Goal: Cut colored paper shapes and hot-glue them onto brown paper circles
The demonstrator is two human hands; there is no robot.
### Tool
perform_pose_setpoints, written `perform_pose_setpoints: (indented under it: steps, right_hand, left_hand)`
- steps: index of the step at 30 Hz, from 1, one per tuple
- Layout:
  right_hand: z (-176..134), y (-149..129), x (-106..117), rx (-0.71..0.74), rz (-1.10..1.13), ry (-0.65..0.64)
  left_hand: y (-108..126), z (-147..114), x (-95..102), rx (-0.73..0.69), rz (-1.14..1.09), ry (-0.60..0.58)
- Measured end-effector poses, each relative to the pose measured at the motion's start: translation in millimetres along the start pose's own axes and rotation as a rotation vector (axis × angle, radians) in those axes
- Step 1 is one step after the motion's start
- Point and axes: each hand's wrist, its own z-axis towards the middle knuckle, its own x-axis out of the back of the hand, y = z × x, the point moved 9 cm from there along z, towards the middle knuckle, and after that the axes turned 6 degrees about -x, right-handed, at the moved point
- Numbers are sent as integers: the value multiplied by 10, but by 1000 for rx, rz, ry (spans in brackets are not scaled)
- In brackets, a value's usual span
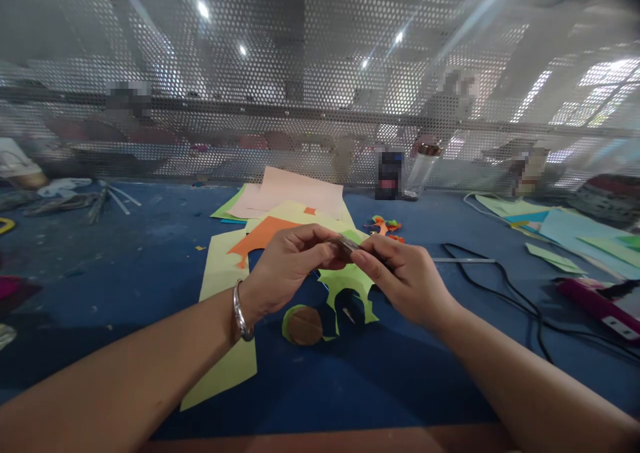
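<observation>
In the head view, my right hand (407, 276) is closed around a slim dark tool with a grey metal end (349, 243); its kind is hard to make out. The metal end points left and meets the fingertips of my left hand (295, 259). Those fingers are pinched together, and whatever lies between them is hidden. Below the hands is a cut green paper sheet (345, 278) with rounded pieces taken out. A brown disc (305, 325) rests on a green paper piece in front of me. Orange paper (263, 231) with a curved cut edge lies behind my left hand.
Pale yellow paper (220, 366) and pink sheets (300, 189) lie on the blue table (120, 266). Small orange and green scraps (383, 225) sit behind my right hand. A glass bottle (423, 169) stands at the back. A black cord (505, 299) and magenta object (595, 306) are rightward.
</observation>
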Motion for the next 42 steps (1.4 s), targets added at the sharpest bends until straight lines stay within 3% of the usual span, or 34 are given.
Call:
perform_pose_setpoints:
  steps: [13,22,42]
  right_hand:
    - [-17,-15,4,-2,6,0]
    - [-9,-3,-7,-23,-35,-19]
    - [-3,-14,-7,-13,-77,-37]
  left_hand:
    - [8,0,5,1,0,5]
    - [85,11,100,-139,233,-9]
    - [111,3,71,-102,336,-59]
